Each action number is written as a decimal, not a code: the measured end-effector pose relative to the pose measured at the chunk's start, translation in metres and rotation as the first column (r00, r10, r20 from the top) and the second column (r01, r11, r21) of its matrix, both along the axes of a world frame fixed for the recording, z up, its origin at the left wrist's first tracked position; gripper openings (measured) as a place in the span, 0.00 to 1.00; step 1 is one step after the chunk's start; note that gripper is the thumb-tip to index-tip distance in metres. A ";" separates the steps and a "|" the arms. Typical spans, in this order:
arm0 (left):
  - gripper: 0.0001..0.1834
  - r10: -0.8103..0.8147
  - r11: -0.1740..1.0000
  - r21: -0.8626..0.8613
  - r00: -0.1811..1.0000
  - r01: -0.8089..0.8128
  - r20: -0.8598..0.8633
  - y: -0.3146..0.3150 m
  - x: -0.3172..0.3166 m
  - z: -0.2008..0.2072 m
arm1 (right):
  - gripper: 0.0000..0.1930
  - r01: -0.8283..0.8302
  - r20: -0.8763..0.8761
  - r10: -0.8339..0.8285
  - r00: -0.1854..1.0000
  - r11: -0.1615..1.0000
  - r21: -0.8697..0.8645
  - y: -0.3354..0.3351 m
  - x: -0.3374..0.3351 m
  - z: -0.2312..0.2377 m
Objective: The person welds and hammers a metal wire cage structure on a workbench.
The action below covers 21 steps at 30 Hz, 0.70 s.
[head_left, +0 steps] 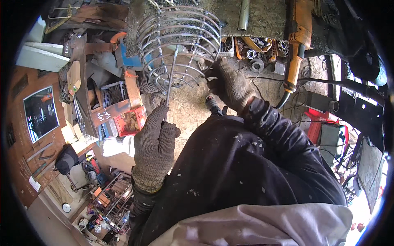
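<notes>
Left hand (154, 141), gloved, fingers closed round the lower end of a thin steel rod (170, 78). Rod runs up and away from the fist, near-vertical, tip among the hoops of a wire cage (180, 39). Right hand (230, 84), gloved, fingers curled on a cage hoop.

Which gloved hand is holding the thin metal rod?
The left hand, gripping the straight rod that runs up into the wire cage. The right hand grasps the cage's rings instead.
</notes>
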<state>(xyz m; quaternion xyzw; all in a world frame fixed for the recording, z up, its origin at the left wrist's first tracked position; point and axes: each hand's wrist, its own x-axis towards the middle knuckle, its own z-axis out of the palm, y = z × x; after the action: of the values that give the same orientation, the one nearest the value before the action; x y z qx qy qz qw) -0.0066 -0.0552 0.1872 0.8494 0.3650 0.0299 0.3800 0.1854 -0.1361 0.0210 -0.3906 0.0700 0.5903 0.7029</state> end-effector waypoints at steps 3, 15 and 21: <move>0.18 -0.002 1.000 0.018 1.000 0.002 0.009 0.001 -0.005 -0.002 | 0.26 -0.090 0.228 0.110 0.967 0.991 -0.099 -0.025 0.002 0.029; 0.22 0.062 0.958 -0.281 0.998 -0.067 -0.027 -0.012 0.003 -0.004 | 0.22 0.887 0.949 -0.272 -0.162 0.381 0.261 -0.186 0.092 0.075; 0.23 -0.037 0.998 0.054 0.992 0.030 0.122 -0.008 0.001 -0.004 | 0.29 0.940 0.920 -0.210 -0.332 0.011 0.342 -0.237 0.171 0.079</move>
<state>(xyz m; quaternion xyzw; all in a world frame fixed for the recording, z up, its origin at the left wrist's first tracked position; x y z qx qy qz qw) -0.0057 -0.0636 0.1834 0.8617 0.3257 0.0851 0.3797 0.3562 -0.3732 0.0995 -0.6950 0.0972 -0.3898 0.5963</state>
